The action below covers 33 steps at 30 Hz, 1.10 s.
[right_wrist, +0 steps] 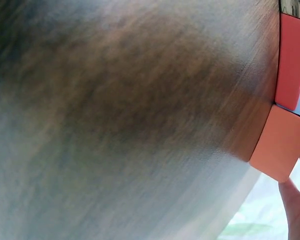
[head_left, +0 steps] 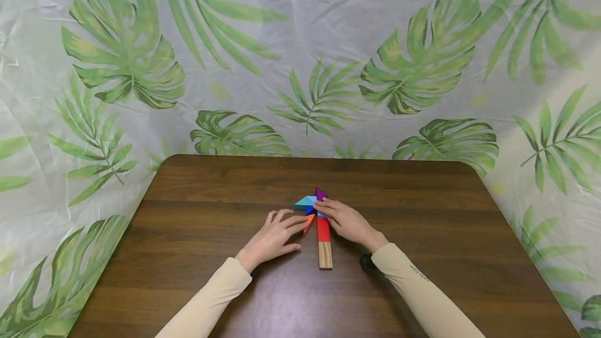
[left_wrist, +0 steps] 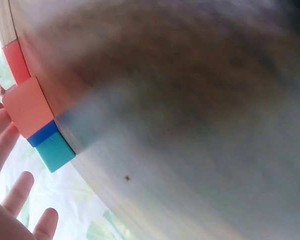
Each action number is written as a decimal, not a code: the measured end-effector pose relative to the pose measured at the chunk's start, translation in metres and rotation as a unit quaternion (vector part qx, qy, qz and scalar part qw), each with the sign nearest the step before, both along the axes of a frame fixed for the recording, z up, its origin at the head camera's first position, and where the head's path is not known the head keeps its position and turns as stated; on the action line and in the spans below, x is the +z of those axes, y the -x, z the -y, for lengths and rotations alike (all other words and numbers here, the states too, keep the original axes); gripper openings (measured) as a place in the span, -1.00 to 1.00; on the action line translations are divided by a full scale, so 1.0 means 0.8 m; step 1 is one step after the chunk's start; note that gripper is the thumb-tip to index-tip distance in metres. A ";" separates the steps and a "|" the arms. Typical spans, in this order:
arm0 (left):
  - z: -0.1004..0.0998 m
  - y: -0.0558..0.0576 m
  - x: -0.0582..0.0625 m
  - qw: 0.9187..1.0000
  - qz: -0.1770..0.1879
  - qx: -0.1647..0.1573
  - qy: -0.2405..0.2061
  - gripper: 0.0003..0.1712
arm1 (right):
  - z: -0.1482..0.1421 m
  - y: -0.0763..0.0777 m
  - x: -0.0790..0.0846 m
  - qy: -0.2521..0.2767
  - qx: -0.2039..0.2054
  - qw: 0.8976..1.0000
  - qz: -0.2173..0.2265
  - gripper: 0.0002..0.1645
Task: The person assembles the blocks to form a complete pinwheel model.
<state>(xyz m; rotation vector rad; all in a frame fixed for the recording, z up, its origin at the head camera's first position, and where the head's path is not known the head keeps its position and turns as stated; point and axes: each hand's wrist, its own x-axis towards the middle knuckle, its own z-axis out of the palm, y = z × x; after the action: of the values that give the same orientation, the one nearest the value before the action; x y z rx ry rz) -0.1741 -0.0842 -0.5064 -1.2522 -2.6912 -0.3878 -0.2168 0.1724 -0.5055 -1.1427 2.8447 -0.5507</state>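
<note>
Flat coloured blocks lie together on the table. My left hand [head_left: 276,234] has its index fingertip at an orange triangular block [head_left: 308,224], its other fingers spread and loosely bent. In the left wrist view the fingers touch that orange block's [left_wrist: 29,107] far side. My right hand [head_left: 348,221] reaches over from the right, fingers extended across the light blue piece [head_left: 321,215] and partly covering it. Another orange block [right_wrist: 280,142] touches its fingertips in the right wrist view, hidden under the hand in the head view. A red block [head_left: 323,229] lies between the hands.
A wood-grain block [head_left: 325,255] continues the line below the red one. Teal [head_left: 302,203], dark blue [head_left: 310,209] and purple [head_left: 320,192] blocks sit at the far end. The brown table [head_left: 211,192] backs onto a leaf-print cloth [head_left: 319,40].
</note>
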 end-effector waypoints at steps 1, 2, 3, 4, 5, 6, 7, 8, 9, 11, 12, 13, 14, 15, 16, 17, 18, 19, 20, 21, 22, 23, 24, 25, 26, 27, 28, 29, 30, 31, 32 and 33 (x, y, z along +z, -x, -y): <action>-0.001 0.000 0.000 1.000 -0.002 0.001 0.001 -0.27 | 0.000 0.000 0.000 0.000 0.000 1.000 -0.001 -0.46; -0.002 0.000 0.000 1.000 -0.003 0.002 0.002 -0.27 | 0.000 0.000 0.000 0.000 0.000 1.000 -0.001 -0.46; -0.003 0.000 0.000 1.000 -0.005 0.002 0.004 -0.27 | 0.000 0.000 -0.001 0.000 0.001 1.000 -0.001 -0.46; -0.004 0.000 -0.001 1.000 -0.006 0.002 0.006 -0.26 | 0.000 0.000 -0.001 0.001 0.001 1.000 -0.001 -0.46; -0.005 0.000 -0.001 1.000 -0.007 0.002 0.008 -0.26 | 0.000 0.000 0.000 0.001 0.001 1.000 0.000 -0.46; -0.006 0.000 -0.002 1.000 -0.008 0.003 0.011 -0.26 | 0.000 0.000 0.000 0.002 0.001 1.000 0.000 -0.46; -0.007 0.000 -0.002 1.000 -0.008 0.004 0.013 -0.26 | 0.000 0.000 0.000 0.003 0.001 1.000 0.001 -0.46; -0.007 0.000 -0.002 1.000 -0.007 0.005 0.016 -0.26 | 0.000 0.000 0.000 0.003 0.001 1.000 0.002 -0.46; -0.008 0.000 -0.002 1.000 -0.007 0.007 0.019 -0.27 | 0.000 0.000 0.000 0.004 0.001 1.000 0.002 -0.46; -0.009 0.000 -0.003 1.000 -0.007 0.011 0.028 -0.27 | -0.001 -0.001 0.000 0.005 0.001 1.000 0.003 -0.46; -0.010 0.000 -0.003 0.999 -0.008 0.013 0.033 -0.27 | -0.001 -0.001 0.000 0.005 0.001 1.000 0.004 -0.46; -0.011 0.000 -0.003 0.999 -0.008 0.015 0.038 -0.27 | -0.001 0.000 0.000 0.005 0.001 1.000 0.004 -0.46; -0.012 0.000 -0.003 0.999 -0.010 0.017 0.044 -0.27 | -0.001 0.000 0.000 0.005 0.002 1.000 0.003 -0.46; -0.013 0.000 -0.003 0.999 -0.012 0.018 0.047 -0.27 | -0.001 0.000 0.000 0.005 0.002 1.000 0.003 -0.46; -0.014 0.000 -0.003 0.999 -0.014 0.018 0.049 -0.27 | -0.001 0.000 -0.001 0.005 0.002 1.000 0.003 -0.46; -0.015 0.000 -0.003 0.999 -0.016 0.018 0.049 -0.27 | -0.001 0.000 -0.001 0.005 0.003 1.000 0.002 -0.46; -0.016 0.000 -0.003 0.999 -0.017 0.017 0.047 -0.27 | -0.001 0.000 -0.001 0.004 0.003 1.000 0.001 -0.46; -0.017 0.000 -0.003 0.999 -0.018 0.016 0.046 -0.28 | -0.001 0.000 -0.001 0.004 0.004 1.000 0.000 -0.46; -0.017 0.000 -0.003 0.999 -0.019 0.016 0.045 -0.28 | -0.001 0.000 -0.001 0.003 0.004 1.000 0.000 -0.46; -0.018 0.000 -0.003 0.999 -0.019 0.016 0.044 -0.28 | -0.001 0.000 -0.001 0.003 0.004 1.000 0.000 -0.46; -0.019 0.000 -0.003 0.999 -0.016 0.016 0.044 -0.28 | -0.001 0.000 0.000 0.003 0.004 1.000 0.001 -0.46; -0.019 0.000 -0.003 0.999 -0.012 0.016 0.045 -0.29 | -0.001 -0.001 0.000 0.002 0.004 1.000 0.002 -0.46; -0.020 0.000 -0.003 0.999 -0.007 0.017 0.047 -0.28 | -0.001 -0.001 0.001 0.002 0.003 1.000 0.004 -0.46; -0.020 0.000 -0.003 0.999 -0.001 0.018 0.051 -0.28 | -0.001 -0.001 0.001 0.002 0.002 1.000 0.006 -0.46; -0.021 0.000 -0.002 0.998 0.005 0.020 0.053 -0.27 | 0.000 -0.001 0.001 0.002 0.002 1.000 0.008 -0.46; -0.021 0.000 -0.001 0.998 0.010 0.020 0.054 -0.27 | -0.001 -0.001 0.002 0.001 0.001 1.000 0.010 -0.46; -0.022 0.000 -0.001 0.998 0.013 0.020 0.053 -0.26 | 0.000 -0.001 0.002 0.002 0.000 1.000 0.012 -0.45; -0.022 0.000 -0.001 0.998 0.013 0.019 0.052 -0.26 | 0.000 -0.001 0.002 0.001 0.000 1.000 0.012 -0.45; -0.022 0.000 0.000 0.998 0.011 0.018 0.050 -0.26 | 0.000 -0.001 0.002 0.001 -0.001 1.000 0.012 -0.45; -0.023 0.001 -0.001 0.999 0.008 0.017 0.049 -0.25 | 0.000 -0.001 0.002 0.001 -0.001 1.000 0.013 -0.46; -0.023 0.001 -0.001 0.999 0.004 0.016 0.047 -0.25 | 0.000 0.000 0.002 0.000 -0.001 1.000 0.012 -0.46; -0.023 0.001 -0.002 0.999 0.000 0.015 0.046 -0.25 | 0.000 0.000 0.002 -0.001 -0.002 1.000 0.012 -0.46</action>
<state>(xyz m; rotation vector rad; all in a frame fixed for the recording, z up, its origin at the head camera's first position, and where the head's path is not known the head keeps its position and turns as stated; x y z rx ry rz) -0.1747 -0.0655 -0.5077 -1.2326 -2.7527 -0.2619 -0.2166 0.1728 -0.5039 -1.1243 2.8273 -0.5581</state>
